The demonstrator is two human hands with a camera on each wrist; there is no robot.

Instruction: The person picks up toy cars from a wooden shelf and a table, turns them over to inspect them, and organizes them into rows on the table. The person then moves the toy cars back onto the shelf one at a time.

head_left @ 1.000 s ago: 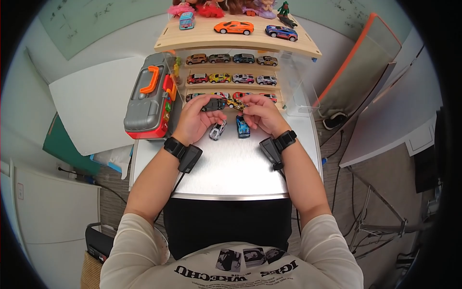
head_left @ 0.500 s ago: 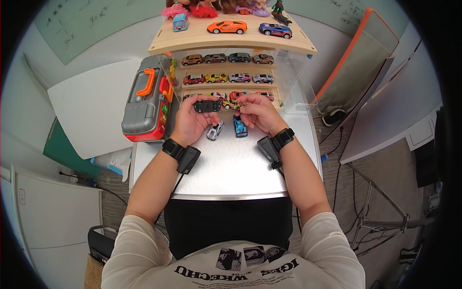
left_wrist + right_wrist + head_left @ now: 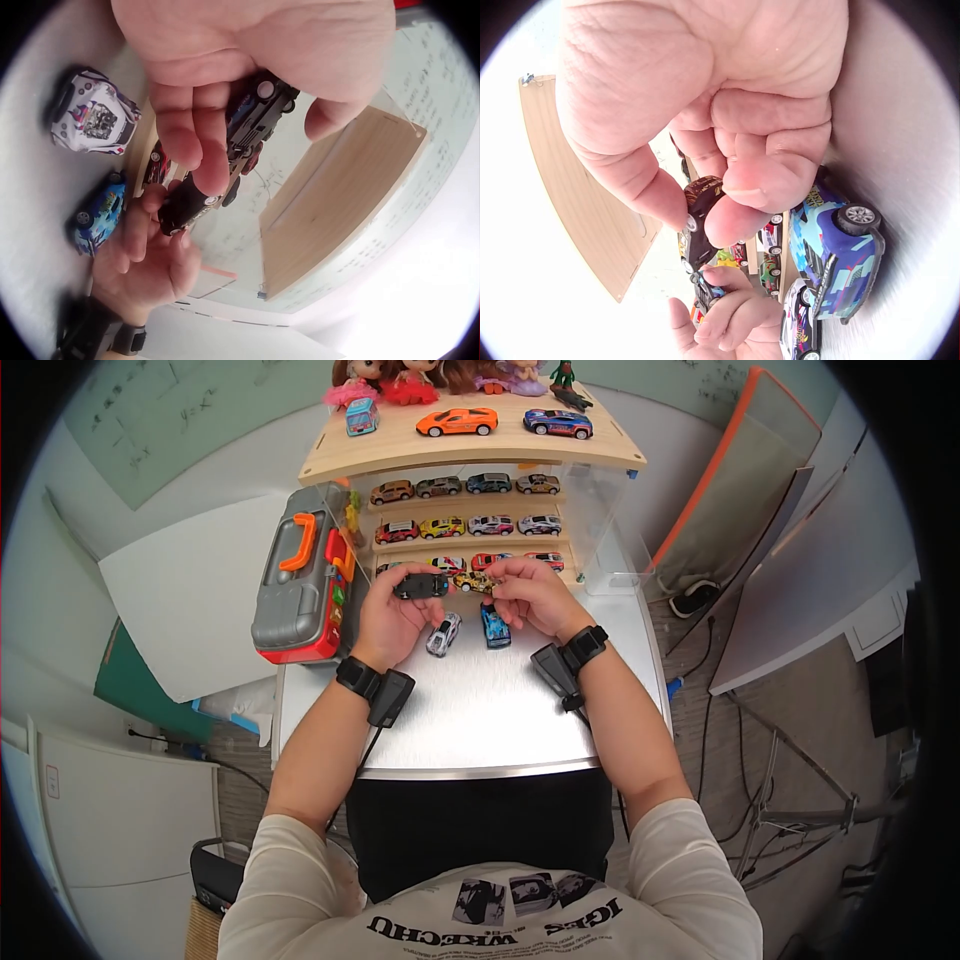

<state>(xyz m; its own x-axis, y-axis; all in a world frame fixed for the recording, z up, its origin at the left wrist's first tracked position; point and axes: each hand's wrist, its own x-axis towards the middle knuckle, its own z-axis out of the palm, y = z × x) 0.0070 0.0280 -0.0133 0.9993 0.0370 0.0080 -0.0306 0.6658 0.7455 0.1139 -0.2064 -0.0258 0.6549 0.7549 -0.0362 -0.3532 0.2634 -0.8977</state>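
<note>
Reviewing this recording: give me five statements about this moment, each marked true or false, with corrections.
1. The left hand holds a dark toy car. True.
2. The right hand is empty. False: the right hand pinches a yellow-and-black toy car.
3. A white toy car and a blue toy car rest on the table. True.
4. The orange toy car sits inside the toolbox. False: the orange toy car stands on top of the wooden shelf unit.
5. The toolbox has an orange handle. True.
</note>
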